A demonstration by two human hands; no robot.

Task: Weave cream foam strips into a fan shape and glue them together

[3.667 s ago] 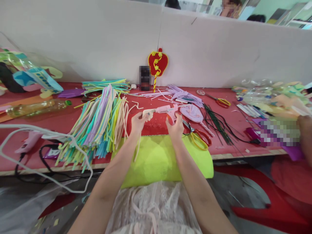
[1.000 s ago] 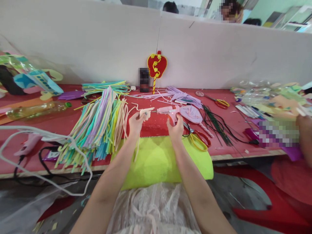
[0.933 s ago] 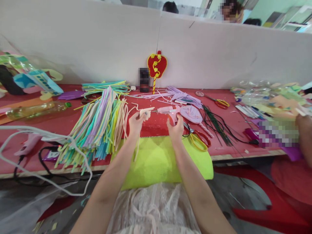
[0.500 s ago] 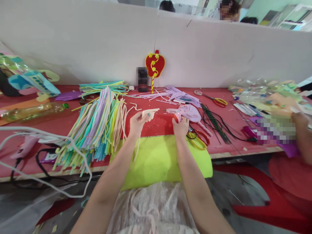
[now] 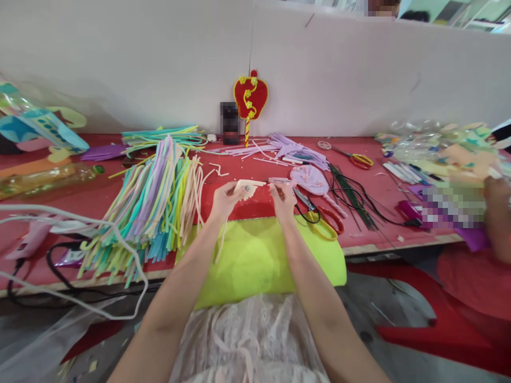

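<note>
My left hand (image 5: 227, 199) pinches a cream pipe-cleaner piece (image 5: 251, 184), whose straight end points right. A long cream strand hangs below that hand over the yellow-green sheet (image 5: 239, 266). My right hand (image 5: 282, 199) is closed around a pink glue gun (image 5: 279, 181), mostly hidden by the fingers. Its nozzle is close to the tip of the cream piece; whether they touch I cannot tell. Scissors (image 5: 328, 223) with red and yellow handles lie just right of my right hand. A coiled lilac pipe-cleaner shape (image 5: 310, 179) rests behind them.
A large bundle of pastel pipe cleaners (image 5: 149, 202) lies left. Lilac strips (image 5: 295, 149) and dark green wires (image 5: 351, 199) lie behind and right. A red fan-shaped ornament (image 5: 250, 98) stands against the wall. A white cable (image 5: 131, 250) loops at left; another person's arm (image 5: 497, 218) is at right.
My right hand has moved left with the glue gun, bringing its nozzle close to the cream piece. My left hand keeps its pinch. The view has tilted slightly down.
</note>
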